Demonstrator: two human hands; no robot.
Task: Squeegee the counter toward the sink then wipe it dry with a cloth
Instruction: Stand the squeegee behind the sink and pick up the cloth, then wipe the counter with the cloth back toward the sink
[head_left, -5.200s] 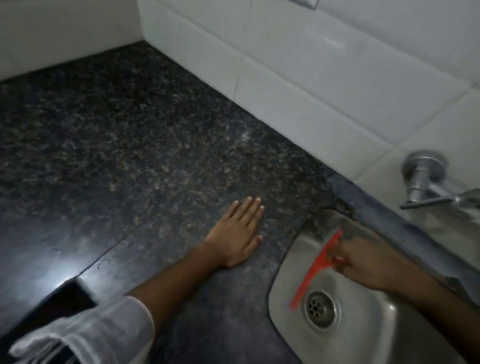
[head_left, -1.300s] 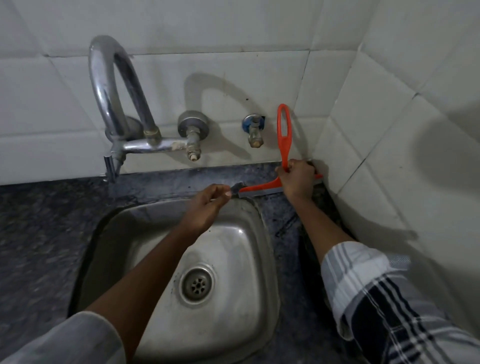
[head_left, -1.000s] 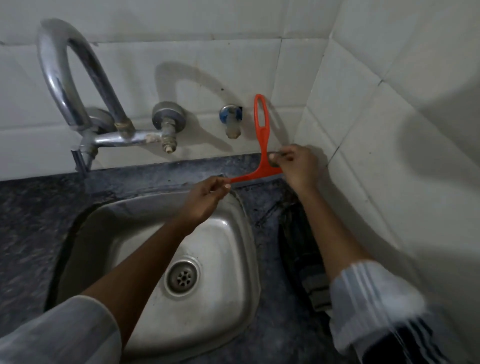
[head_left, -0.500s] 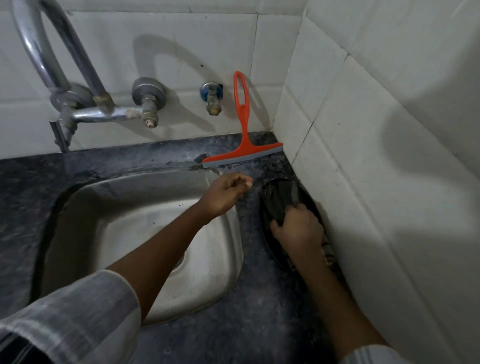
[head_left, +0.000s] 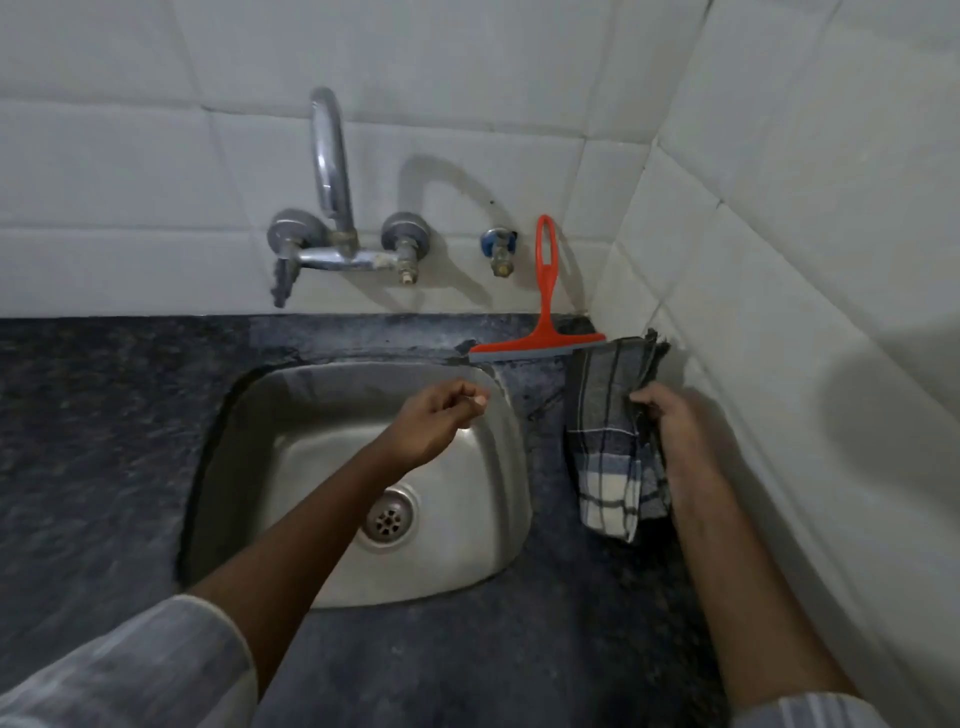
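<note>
The orange squeegee (head_left: 544, 322) leans upright against the back wall tiles, its blade resting on the dark granite counter (head_left: 104, 415) behind the sink's right corner. Nobody holds it. My right hand (head_left: 670, 421) grips a dark checked cloth (head_left: 613, 441) and holds it lifted above the counter strip right of the steel sink (head_left: 483, 519); the cloth hangs down from my fingers. My left hand (head_left: 441, 421) hovers over the sink basin with fingers loosely curled and nothing in them.
A chrome tap (head_left: 332, 208) with two wall valves rises behind the sink, and a small blue-capped valve (head_left: 498, 252) sits beside the squeegee handle. White tiled walls close the corner at the back and right. The drain (head_left: 388, 517) lies in the basin's middle.
My right hand let go of the squeegee, left it leaning on the wall, reached down to the dark cloth on the counter and has lifted it. My left hand drew back over the sink.
</note>
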